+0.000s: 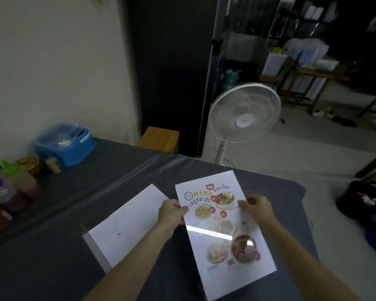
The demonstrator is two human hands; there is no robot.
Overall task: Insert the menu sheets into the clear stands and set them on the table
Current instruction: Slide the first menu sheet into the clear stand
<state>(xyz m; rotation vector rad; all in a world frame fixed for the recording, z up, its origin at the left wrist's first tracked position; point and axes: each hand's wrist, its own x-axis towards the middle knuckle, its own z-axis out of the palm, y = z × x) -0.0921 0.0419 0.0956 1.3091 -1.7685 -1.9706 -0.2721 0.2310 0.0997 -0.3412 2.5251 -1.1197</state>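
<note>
Surface: dark grey table (52,257), dim room.
Menu sheet (224,231): printed side up, seemingly inside a clear stand (237,276), glare across the middle.
Left hand (172,213): pinching the sheet's left edge.
Right hand (256,208): pinching the right edge.
Second sheet (126,224): blank side up, flat just left.
Advice: press evenly on both edges, keep corners square.
Beyond: white fan (244,111).

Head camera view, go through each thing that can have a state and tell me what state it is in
Printed menu: in a glossy clear stand, held at both side edges.
Left hand: fingers gripping the menu's left edge.
Right hand: fingers gripping the menu's right edge.
Second sheet: blank side up, lying flat on the table.
Fan: upright on the floor; spinning or not, cannot tell.
</note>
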